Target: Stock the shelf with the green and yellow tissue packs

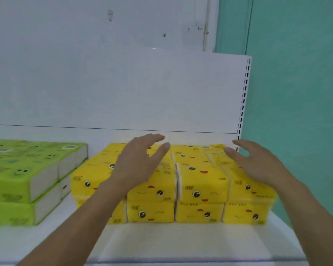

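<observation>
The yellow tissue packs (pixel 198 187) sit in a two-high stack on the white shelf (pixel 161 244), right of centre; the green tissue packs (pixel 23 173) (also two layers) lie just to their left, a narrow gap between; the left hand (pixel 136 162) is above the yellow stack's left part, fingers (pixel 152 138) spread, gripping nothing; the right hand (pixel 258 164) is over its right edge, likewise open and empty.

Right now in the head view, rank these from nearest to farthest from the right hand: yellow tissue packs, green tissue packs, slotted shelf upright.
1. Yellow tissue packs: directly under the right hand.
2. Slotted shelf upright: just behind, at the shelf's right edge.
3. Green tissue packs: far left of the shelf.
</observation>
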`<state>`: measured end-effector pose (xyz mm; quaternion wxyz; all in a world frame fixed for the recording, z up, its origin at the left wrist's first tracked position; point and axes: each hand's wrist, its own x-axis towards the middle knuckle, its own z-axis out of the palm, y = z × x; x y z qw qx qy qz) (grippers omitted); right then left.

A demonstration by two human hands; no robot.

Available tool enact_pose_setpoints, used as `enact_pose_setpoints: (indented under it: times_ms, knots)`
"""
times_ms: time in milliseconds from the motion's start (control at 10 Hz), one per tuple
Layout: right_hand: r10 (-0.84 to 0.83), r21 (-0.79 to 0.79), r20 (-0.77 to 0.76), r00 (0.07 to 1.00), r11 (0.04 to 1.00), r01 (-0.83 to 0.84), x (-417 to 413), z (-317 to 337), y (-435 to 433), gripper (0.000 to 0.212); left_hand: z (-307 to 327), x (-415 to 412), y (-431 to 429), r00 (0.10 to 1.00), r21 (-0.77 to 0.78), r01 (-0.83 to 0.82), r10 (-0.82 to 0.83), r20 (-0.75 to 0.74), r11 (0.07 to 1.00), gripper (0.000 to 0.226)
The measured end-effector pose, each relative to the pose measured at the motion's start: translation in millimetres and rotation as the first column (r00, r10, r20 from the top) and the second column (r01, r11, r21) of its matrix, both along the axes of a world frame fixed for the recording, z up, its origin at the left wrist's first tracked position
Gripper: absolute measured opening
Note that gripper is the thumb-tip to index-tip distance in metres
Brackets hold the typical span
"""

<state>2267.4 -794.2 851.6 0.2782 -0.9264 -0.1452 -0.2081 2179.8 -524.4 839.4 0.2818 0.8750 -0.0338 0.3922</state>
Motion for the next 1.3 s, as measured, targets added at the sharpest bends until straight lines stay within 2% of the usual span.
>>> enact_pose_setpoints:
  times_ms: [100, 200, 300, 400, 500, 600, 700, 800, 900, 1000, 1100, 1200, 1300]
  knots:
    - [-0.139, 0.426, 0.073, 0.988, 0.9, 0.095, -24, -28, -15, 0.056, -29, -34, 47, 0.948, -0.232, -0.136, 0.194, 0.253, 0.963, 0.035]
    - [-0.164, 0.592, 0.035, 0.986, 0.798, 0.112, -34, -51, -7, 0.055, -44, -52, 77, 0.896, -0.219, -0.23, 0.295, 0.332, 0.948, 0.044]
    - [-0.222, 0.675, 0.001, 0.975, 0.72, 0.164, -42, -61, -4, 0.059, -48, -64, 86, 0.902, -0.251, -0.225, 0.298, 0.313, 0.942, 0.048]
    - [-0.2, 0.78, -0.052, 0.978, 0.604, 0.165, -50, -69, -10, 0.063, -53, -69, 95, 0.968, -0.656, -0.092, 0.223, 0.119, 0.749, 0.054]
    - [-0.055, 0.787, -0.175, 0.983, 0.591, 0.174, -53, -76, -13, 0.058, -59, -70, 93, 0.997, -0.821, -0.052, -0.011, -0.071, 0.568, 0.05]
    - [0.058, 0.789, -0.218, 0.974, 0.598, 0.141, -56, -76, -6, 0.052, -62, -74, 79, 0.977, -0.904, -0.014, -0.186, -0.104, 0.427, 0.037]
    - [0.076, 0.782, -0.236, 0.969, 0.607, 0.143, -54, -64, -12, 0.053, -54, -77, 77, 0.973, -0.909, 0.032, -0.22, -0.066, 0.415, 0.043]
    - [0.02, 0.746, -0.266, 0.964, 0.638, 0.192, -40, -41, -28, 0.061, -36, -80, 86, 0.988, -0.9, -0.003, -0.14, -0.072, 0.435, 0.047]
    - [0.07, 0.677, -0.293, 0.953, 0.72, 0.155, -20, -20, -36, 0.067, -28, -69, 97, 0.972, -0.897, -0.069, -0.171, -0.158, 0.438, 0.065]
    - [0.193, 0.629, -0.417, 0.888, 0.767, 0.128, -1, -11, -36, 0.07, -27, -59, 97, 0.947, -0.9, -0.093, -0.24, -0.212, 0.427, 0.048]
    - [0.33, 0.63, -0.506, 0.797, 0.773, 0.08, 11, -15, -34, 0.063, -30, -56, 95, 0.928, -0.889, -0.098, -0.282, -0.245, 0.448, 0.045]
    - [0.382, 0.63, -0.502, 0.776, 0.776, 0.025, 15, -13, -36, 0.063, -29, -55, 99, 0.942, -0.905, -0.06, -0.276, -0.191, 0.422, 0.043]
    - [0.149, 0.545, -0.349, 0.925, 0.835, 0.071, 14, -9, -38, 0.059, -21, -58, 101, 0.962, -0.769, -0.261, 0.089, -0.26, 0.583, 0.063]
